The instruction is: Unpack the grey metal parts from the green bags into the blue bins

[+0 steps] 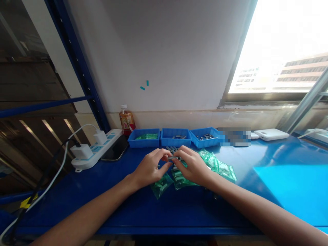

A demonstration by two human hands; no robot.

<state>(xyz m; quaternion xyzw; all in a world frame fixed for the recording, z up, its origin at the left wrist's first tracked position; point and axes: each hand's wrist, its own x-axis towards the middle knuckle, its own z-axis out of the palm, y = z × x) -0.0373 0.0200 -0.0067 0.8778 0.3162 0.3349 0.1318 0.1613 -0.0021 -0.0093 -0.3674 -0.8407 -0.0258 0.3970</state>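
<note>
My left hand (153, 166) and my right hand (192, 164) meet over the middle of the blue table. Between their fingertips is a small, slim grey metal piece (173, 158). My right thumb and fingers pinch it, and my left fingers close on its left end. Similar metal pieces (172, 149) lie just behind the hands. Under and beside the hands are green plastic bags: one on the left (162, 186), one below my right hand (180, 178) with metal pieces inside, and more on the right (219, 164). My hands partly cover the bags and loose pieces.
Three blue bins stand along the wall: the left bin (144, 145) holds green bags, the middle bin (175, 142) and right bin (206, 143) small metal parts. Left are a power strip (98, 150), a phone (115, 150) and a drink bottle (126, 121). A bright blue sheet (294, 188) lies right.
</note>
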